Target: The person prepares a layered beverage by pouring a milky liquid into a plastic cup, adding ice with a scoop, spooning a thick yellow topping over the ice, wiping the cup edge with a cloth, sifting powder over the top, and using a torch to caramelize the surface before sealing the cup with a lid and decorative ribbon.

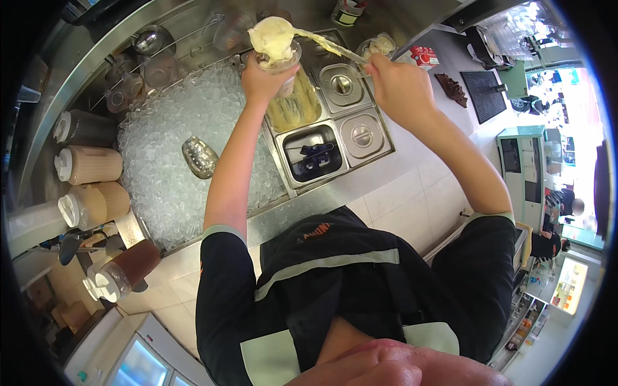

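My left hand (258,82) is wrapped around a clear plastic cup (295,54), holding it up over the steel food pans. In my right hand (403,89) is the handle of a long spoon or ladle (333,46), smeared with pale yellow cream. A large mass of this cream (272,36) covers the spoon's head at the cup's mouth, partly inside the rim. Below the cup sits an uncovered pan of yellow cream (294,111), its walls streaked. The cup's lower contents are mostly hidden by my fingers.
Left of the pans lies an ice bin (164,120) with a perforated metal scoop (200,157). Lidded pans (362,135) and a pan (314,154) holding dark items stand nearby. Several pitchers (91,165) line the left side. A brown cloth (451,89) lies by a black mat (483,96).
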Demonstrator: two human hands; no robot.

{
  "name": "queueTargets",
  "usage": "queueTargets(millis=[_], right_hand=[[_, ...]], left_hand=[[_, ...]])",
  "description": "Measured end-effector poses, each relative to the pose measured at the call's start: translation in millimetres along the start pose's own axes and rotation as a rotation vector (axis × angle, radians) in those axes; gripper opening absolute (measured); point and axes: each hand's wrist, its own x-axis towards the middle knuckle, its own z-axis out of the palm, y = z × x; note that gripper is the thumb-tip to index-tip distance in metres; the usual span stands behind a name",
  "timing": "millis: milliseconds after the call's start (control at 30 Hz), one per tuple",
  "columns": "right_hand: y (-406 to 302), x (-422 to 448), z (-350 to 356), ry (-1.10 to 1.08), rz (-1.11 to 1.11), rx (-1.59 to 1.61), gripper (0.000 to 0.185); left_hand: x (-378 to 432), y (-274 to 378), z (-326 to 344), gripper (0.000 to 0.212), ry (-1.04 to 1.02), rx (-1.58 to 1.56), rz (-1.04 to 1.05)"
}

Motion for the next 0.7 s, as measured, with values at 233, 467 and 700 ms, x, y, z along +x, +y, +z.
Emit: queueTargets(millis=[233,467,700], right_hand=[[-8,-21,21,0.019,0.092,-0.027,0.016],[-10,-30,34,0.208,0.054,0.040,0.014],[-4,-39,47,0.317,0.013,0.038,0.014]], left_hand=[[0,2,-7,0.092,0.027,0.015,-0.004],[8,5,-14,0.095,0.021,0.037,0.013],[5,9,-18,0.083,0.018,-0.040,0.030]])
